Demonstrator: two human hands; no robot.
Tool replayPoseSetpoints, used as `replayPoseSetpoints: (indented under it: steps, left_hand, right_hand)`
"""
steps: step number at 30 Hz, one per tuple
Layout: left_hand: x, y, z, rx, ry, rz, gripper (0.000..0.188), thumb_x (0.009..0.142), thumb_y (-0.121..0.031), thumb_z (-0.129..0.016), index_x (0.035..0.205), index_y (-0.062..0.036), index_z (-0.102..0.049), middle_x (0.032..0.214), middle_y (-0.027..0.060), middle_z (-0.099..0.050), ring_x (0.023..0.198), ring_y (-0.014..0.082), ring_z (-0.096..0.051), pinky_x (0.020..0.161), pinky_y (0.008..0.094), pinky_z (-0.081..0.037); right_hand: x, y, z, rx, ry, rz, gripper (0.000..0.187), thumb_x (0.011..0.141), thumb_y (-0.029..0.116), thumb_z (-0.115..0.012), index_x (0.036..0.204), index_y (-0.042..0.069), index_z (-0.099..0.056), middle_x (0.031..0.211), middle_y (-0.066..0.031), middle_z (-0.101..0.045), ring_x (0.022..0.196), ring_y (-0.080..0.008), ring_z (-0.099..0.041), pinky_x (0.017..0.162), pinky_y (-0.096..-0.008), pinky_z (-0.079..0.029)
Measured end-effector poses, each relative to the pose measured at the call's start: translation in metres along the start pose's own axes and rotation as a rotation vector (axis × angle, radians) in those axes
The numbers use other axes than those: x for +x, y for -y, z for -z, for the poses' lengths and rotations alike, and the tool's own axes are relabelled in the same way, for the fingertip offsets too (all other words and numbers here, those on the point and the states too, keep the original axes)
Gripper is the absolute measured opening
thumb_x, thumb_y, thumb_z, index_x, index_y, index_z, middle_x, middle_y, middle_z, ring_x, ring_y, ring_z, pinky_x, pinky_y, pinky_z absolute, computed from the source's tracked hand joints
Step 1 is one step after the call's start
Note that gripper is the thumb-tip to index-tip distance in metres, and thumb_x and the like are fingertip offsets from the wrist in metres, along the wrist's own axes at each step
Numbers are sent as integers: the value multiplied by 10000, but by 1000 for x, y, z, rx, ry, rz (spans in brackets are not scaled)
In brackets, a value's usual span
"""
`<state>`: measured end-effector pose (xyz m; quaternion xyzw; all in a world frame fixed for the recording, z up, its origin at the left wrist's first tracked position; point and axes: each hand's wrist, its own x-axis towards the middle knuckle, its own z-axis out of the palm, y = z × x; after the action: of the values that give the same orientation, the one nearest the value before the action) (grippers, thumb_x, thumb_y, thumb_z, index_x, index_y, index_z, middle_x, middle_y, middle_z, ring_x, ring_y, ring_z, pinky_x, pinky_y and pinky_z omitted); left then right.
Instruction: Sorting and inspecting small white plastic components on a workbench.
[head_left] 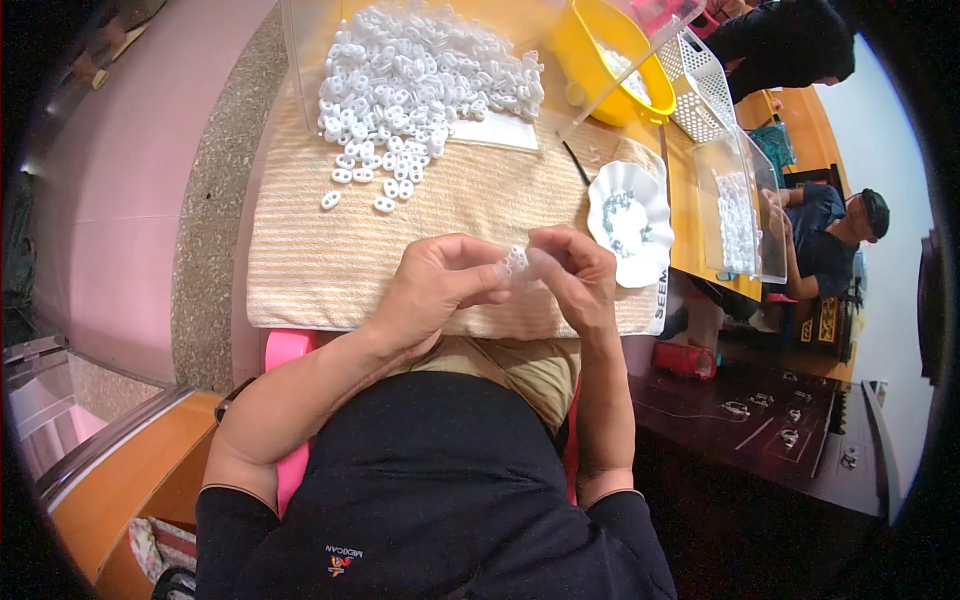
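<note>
Close to my body, above the striped towel's near edge, my left hand [428, 285] pinches a small white plastic piece with holes [516, 260] between thumb and fingers. My right hand [580, 280] meets it from the other side, thumb and fingertips closed right beside the piece. Whatever those right fingertips grip is too small to make out. Farther off lies a big heap of white oval two-holed plastic pieces [400, 85], with several loose ones [384, 204] spread toward me. A white wavy-rimmed dish [655, 200] of tiny parts stands beyond my right hand.
The striped towel [310, 270] covers the table. A thin black stick [576, 163] lies by the dish. At the far right are a yellow basin [580, 60], a white perforated basket [700, 90] and a clear bin [765, 240] of white pieces. Two other people sit at the right.
</note>
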<state>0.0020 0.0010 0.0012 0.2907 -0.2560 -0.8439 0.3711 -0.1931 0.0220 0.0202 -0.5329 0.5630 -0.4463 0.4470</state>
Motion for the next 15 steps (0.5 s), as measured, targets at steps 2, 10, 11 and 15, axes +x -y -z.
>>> replayPoseSetpoints:
  steps: [2,10,11,15]
  left_hand:
    - [-1,-2,-1,-24,-1,-5,147,864,-13,-643,1003,30,-621,940,106,-670,791,151,-657,746,284,-575]
    - [-7,-9,-2,-125,-9,-57,154,872,-4,-630,1024,17,-621,945,102,-674,808,159,-660,768,299,-574]
    - [-7,-10,-2,-125,-12,-62,154,872,-4,-630,1024,17,-621,945,102,-674,808,159,-660,768,299,-574]
    - [-9,-15,-3,-171,-8,-88,153,871,-1,-631,1023,15,-625,956,108,-677,817,162,-665,773,301,-577]
  right_hand:
    - [12,4,2,-131,29,7,147,873,30,-645,1007,-31,-646,775,-52,-652,715,-93,-628,628,-218,-502]
    - [76,4,-25,-360,148,252,178,844,16,-657,1021,0,-658,828,5,-616,663,-38,-519,582,-193,-418]
    - [87,-2,-29,-383,159,273,190,838,41,-669,1024,3,-655,833,-9,-616,657,-47,-526,581,-201,-425]
    - [115,0,-52,-641,97,320,248,816,234,-678,1002,70,-658,942,-116,-661,787,-292,-645,695,-380,-508]
